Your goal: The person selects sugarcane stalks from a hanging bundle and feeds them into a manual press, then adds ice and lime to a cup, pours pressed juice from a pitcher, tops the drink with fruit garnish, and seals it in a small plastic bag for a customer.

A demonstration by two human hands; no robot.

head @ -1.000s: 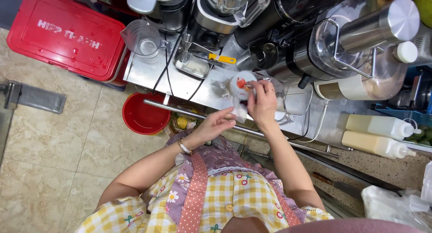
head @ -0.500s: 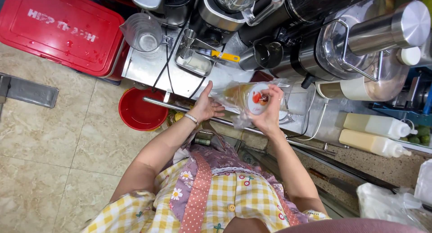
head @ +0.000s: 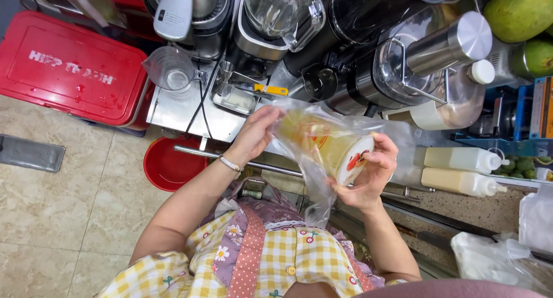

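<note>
Yellow drink cup [head: 328, 145], bagged in plastic, lies sideways: left hand [head: 255, 134] fingers grip its base, right hand [head: 368, 180] fingers its lid.

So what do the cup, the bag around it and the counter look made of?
Cup: looks like clear plastic, since yellow drink shows through its wall, sealed with a printed film lid. Bag: thin clear plastic film, crinkled and glossy. Counter: apparently stainless steel, grey with a dull brushed sheen.
</note>
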